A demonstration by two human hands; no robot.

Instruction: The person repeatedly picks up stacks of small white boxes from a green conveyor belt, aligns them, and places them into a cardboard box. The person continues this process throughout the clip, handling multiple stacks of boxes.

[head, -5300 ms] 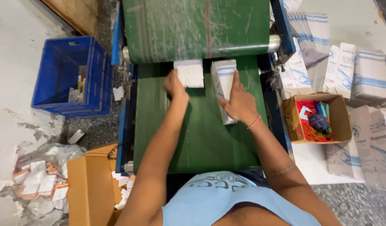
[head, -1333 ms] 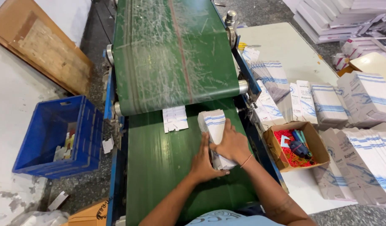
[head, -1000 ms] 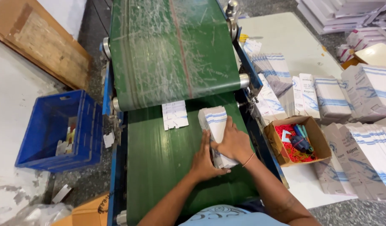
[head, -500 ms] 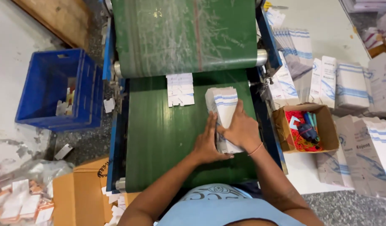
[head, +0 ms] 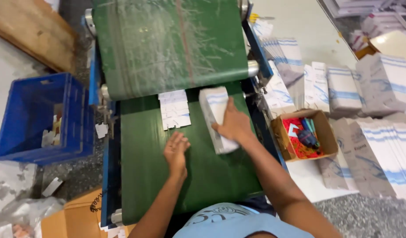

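- Since half a second ago: left hand (head: 176, 150) has come off the stack of flat cartons (head: 217, 118) and now sits on the green belt (head: 145, 176) at 9 o'clock of it; right hand (head: 231, 125) has stayed on top.
- Left fingers released, open, holding nothing. Right fingers spread flat, pressing the stack, not wrapped round it.
- Stack lies on the belt right of centre, just below the roller (head: 252, 68).
- Long axis runs roughly 12 to 5 o'clock, far end pointing at the upper belt.
- Progress, my read: stack gathered and squared; loose white sheet (head: 174, 109) at 9 o'clock of the stack untouched.
- Finished bundles (head: 344, 90) piled at 3 o'clock, beyond the open box (head: 304, 139).
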